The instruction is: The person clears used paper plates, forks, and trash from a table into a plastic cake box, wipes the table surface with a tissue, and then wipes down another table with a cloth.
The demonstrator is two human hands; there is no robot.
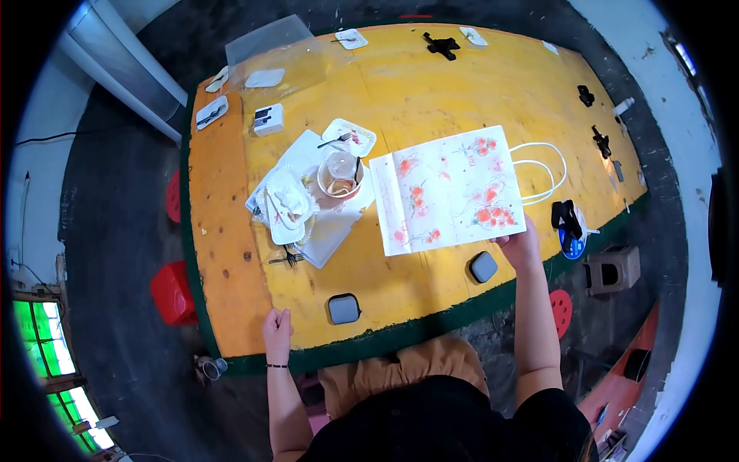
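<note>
My right hand (521,246) grips the lower right edge of a white paper gift bag (454,192) with red flower prints, its fingers partly hidden behind it. The bag lies sideways in the air over the table, its white handles (550,173) pointing right. My left hand (277,333) is a closed fist at the table's near edge, with nothing visible in it. Left of the bag, a clear plastic cup (340,175) sits by a foam plate (352,138) holding a dark fork. Crumpled used plates (289,202) lie on a white board (327,240).
A yellow wooden table (400,92) with a green border spreads before me. Two grey cases (344,309) lie near its front edge. A small white box (269,120), a clear sheet (273,50) and black clamp-like items (441,46) lie farther off. Red stools (174,294) stand around.
</note>
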